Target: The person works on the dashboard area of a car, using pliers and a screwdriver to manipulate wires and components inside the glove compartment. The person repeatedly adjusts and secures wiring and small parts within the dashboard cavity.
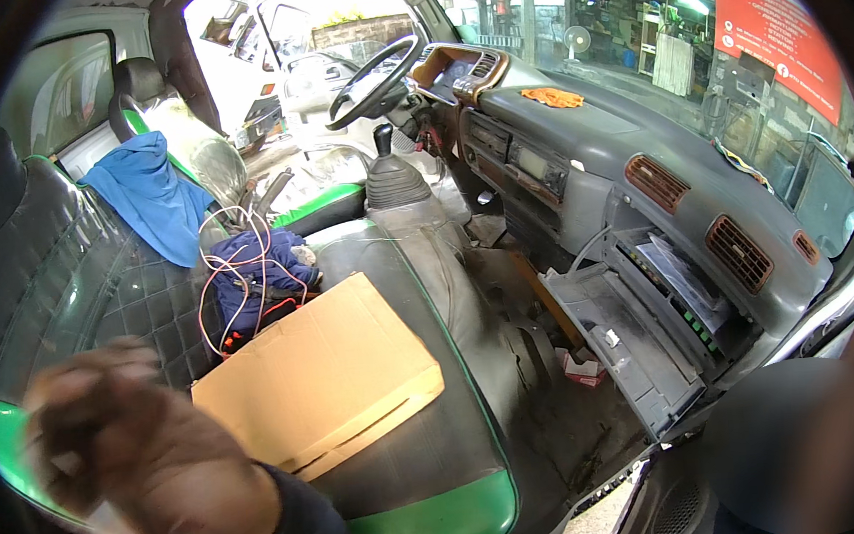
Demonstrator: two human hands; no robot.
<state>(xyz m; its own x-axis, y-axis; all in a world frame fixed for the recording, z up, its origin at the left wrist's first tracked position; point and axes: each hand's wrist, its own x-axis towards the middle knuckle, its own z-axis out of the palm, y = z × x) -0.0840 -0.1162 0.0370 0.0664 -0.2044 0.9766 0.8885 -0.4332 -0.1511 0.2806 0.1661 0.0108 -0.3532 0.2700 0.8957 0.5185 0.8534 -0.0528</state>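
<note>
My left hand (pixel 141 460) is raised close to the camera at the lower left, blurred by motion, its back toward me and the fingers curled. A pale sliver shows beside it, but I cannot tell whether the hand holds it. A dark sleeve covers the wrist. Just to its right, a flat brown cardboard box (pixel 320 376) lies on the black and green bench seat (pixel 437 522) of a truck cab. My right hand is not visible; only a dark blurred shape (pixel 802 438) fills the lower right corner.
Behind the box lies a dark blue bundle with red and white wires (pixel 253 281). A blue cloth (pixel 150 193) hangs on the driver's seat. Ahead are the gear lever (pixel 389 165), steering wheel (pixel 372 81) and grey dashboard with its glove compartment lid (pixel 623 337) hanging open.
</note>
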